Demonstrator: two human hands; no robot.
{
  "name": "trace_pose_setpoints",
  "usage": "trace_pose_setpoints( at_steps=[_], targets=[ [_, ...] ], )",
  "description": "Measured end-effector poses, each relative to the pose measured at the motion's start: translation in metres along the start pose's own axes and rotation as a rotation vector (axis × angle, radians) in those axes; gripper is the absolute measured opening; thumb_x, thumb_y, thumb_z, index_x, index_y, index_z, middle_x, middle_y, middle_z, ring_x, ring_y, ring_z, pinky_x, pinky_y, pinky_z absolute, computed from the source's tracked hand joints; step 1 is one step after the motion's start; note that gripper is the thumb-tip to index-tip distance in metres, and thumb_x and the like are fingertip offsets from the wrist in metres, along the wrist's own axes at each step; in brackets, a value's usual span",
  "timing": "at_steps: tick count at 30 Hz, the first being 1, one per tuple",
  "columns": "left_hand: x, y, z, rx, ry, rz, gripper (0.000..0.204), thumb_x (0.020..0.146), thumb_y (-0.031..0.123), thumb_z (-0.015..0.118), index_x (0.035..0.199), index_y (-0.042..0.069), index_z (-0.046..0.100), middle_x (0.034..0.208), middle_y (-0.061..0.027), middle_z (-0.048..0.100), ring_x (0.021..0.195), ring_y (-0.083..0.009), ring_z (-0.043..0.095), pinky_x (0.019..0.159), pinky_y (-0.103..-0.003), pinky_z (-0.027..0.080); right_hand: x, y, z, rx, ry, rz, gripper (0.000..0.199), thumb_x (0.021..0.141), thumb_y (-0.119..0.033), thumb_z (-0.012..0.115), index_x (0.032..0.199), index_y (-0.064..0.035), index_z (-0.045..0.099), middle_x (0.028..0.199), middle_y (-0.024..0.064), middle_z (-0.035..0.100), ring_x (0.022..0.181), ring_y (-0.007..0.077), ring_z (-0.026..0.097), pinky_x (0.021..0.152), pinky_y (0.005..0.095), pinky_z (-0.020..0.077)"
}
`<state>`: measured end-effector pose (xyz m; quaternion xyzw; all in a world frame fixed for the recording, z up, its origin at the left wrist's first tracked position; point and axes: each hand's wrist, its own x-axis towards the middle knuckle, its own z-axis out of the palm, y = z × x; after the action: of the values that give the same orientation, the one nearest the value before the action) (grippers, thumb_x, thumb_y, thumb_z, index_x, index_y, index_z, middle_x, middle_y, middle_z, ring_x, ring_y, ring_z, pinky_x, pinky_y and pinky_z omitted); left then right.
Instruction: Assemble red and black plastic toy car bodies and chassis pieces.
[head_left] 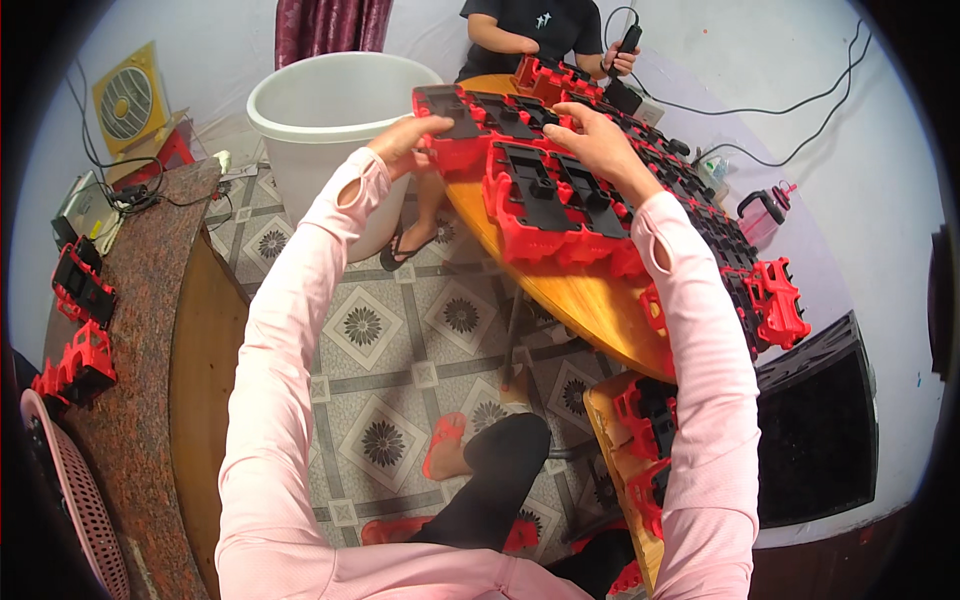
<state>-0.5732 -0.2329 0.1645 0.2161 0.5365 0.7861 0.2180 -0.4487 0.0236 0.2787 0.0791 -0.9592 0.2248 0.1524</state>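
A row of red plastic housings with black covers [483, 114] is at the far left part of the round wooden table [478, 212]. My left hand [408, 143] grips its left end, thumb on the black cover and fingers down the red side. At the other end of the row, my right hand [600, 148] has its thumb and fingers curled on the black top. Just nearer to me lies another block of red-and-black housings [560, 200], below my right wrist. Both arms reach forward in pink sleeves.
Several more red-and-black housings [690, 180] cover the table's right side. Across it, a person holds a black corded tool [628, 45]. A large white bin [330, 150] stands left of the table. A pink bottle [765, 212] is at right, a stone-topped counter [135, 330] at left.
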Motion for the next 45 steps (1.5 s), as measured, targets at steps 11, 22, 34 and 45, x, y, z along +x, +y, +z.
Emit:
trace_pose_setpoints(
  at_steps=[11, 22, 34, 45],
  targets=[
    [0.017, 0.01, -0.005, 0.127, 0.098, 0.027, 0.05, 0.089, 0.026, 0.069, 0.131, 0.007, 0.05, 0.117, -0.008, 0.061, 0.096, -0.0186, 0.064, 0.086, -0.04, 0.055, 0.095, 0.024, 0.037, -0.251, -0.161, 0.038, 0.069, 0.078, -0.054, 0.069, 0.125, -0.0052, 0.063, 0.118, 0.0207, 0.066, 0.111, 0.0329, 0.063, 0.098, 0.0369, 0.0461],
    [0.106, 0.01, -0.001, 0.258, 0.204, 0.098, 0.074, 0.083, 0.031, 0.077, 0.134, 0.001, 0.033, 0.099, -0.0117, 0.057, 0.074, -0.0176, 0.063, 0.073, -0.034, 0.058, 0.183, 0.103, 0.027, -0.289, -0.231, -0.065, 0.057, 0.08, -0.048, 0.071, 0.116, -0.0033, 0.069, 0.107, 0.0159, 0.07, 0.102, 0.0251, 0.066, 0.092, 0.0328, 0.0475],
    [0.171, -0.013, 0.029, 0.239, 0.158, 0.103, 0.082, 0.093, 0.037, 0.062, 0.151, 0.003, 0.015, 0.133, -0.0165, 0.051, 0.097, -0.0253, 0.063, 0.084, -0.038, 0.054, 0.213, 0.151, 0.005, -0.344, -0.301, 0.03, 0.057, 0.091, -0.045, 0.065, 0.125, -0.0002, 0.061, 0.104, 0.0053, 0.068, 0.097, 0.0134, 0.059, 0.085, 0.0263, 0.0455],
    [0.049, -0.035, 0.058, 0.143, 0.238, 0.345, 0.094, 0.086, 0.066, 0.055, 0.154, 0.017, 0.013, 0.151, -0.0188, 0.03, 0.132, -0.0324, 0.038, 0.095, -0.045, 0.043, -0.029, 0.023, -0.088, -0.192, -0.118, -0.077, 0.044, 0.094, -0.035, 0.06, 0.116, 0.0026, 0.062, 0.089, 0.0068, 0.065, 0.084, 0.0131, 0.058, 0.081, 0.031, 0.0476]
  ],
)
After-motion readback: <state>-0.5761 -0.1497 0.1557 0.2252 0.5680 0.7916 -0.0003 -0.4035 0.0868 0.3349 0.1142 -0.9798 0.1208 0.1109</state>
